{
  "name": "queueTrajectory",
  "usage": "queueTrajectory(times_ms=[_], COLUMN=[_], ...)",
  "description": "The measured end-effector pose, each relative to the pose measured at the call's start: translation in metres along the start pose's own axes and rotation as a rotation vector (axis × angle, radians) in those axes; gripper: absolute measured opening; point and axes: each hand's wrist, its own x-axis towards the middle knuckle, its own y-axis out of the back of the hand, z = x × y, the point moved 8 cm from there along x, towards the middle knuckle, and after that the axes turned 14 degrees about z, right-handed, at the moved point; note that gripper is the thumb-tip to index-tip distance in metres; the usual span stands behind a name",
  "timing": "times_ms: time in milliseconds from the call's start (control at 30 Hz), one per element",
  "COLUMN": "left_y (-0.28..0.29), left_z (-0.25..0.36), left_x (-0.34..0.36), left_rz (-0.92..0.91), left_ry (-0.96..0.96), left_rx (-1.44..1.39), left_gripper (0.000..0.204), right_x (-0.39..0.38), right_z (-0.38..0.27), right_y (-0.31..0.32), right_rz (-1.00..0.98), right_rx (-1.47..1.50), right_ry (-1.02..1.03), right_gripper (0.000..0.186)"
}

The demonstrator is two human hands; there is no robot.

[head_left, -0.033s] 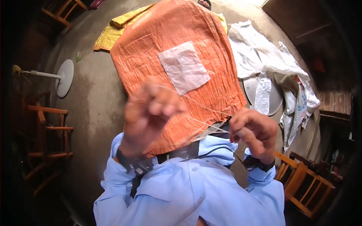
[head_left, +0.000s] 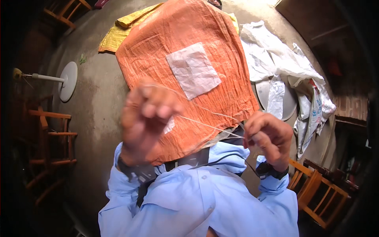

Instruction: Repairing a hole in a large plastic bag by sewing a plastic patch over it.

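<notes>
A thin white thread (head_left: 205, 125) stretches in long strands between my two hands above an orange woven sack (head_left: 154, 59). My left hand (head_left: 148, 114), smeared by motion, has its fingers curled around the thread at the left. On the right, my right hand (head_left: 268, 138) pinches the strands between thumb and fingertips; whether a needle is there cannot be made out. The sack spreads over my lap and away from me. A white square patch (head_left: 194, 71) lies on its middle. Beside my left hand a small white piece (head_left: 169, 125) shows, mostly hidden behind the hand.
Yellow woven sacking (head_left: 118, 33) lies at the far left under the orange sack. Crumpled white sacks (head_left: 272, 51) lie right, partly over a round grey surface (head_left: 260, 89). A wooden chair (head_left: 51, 134), a white round-based stand (head_left: 69, 81) and another chair (head_left: 319, 193) stand around me.
My left hand has shifted left and slightly down, drawing the thread strands longer. The small white piece beside it has come into view. My right hand has moved slightly right.
</notes>
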Motion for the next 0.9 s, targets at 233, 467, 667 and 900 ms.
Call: queueTrajectory(times_ms=[233,467,667,900], left_y=[0.031,0.058,0.091,0.131], left_z=[0.078,0.092,0.114,0.155], left_x=[-0.008,-0.012,-0.006,-0.006], left_rz=[0.208,0.305,0.301,0.479], left_ry=[-0.052,-0.117,-0.216,-0.393], left_rx=[-0.103,-0.128,0.028,0.398], left_gripper=[0.017,0.026,0.021,0.030], right_x=[0.021,0.038,0.034,0.036], right_z=[0.032,0.061,0.081,0.094], right_y=[0.020,0.026,0.043,0.063], right_rz=[0.064,0.155,0.186,0.323], right_rx=[0.078,0.033,-0.006,-0.014], right_ry=[-0.002,-0.073,-0.137,-0.182], right_gripper=[0.009,0.013,0.012,0.012])
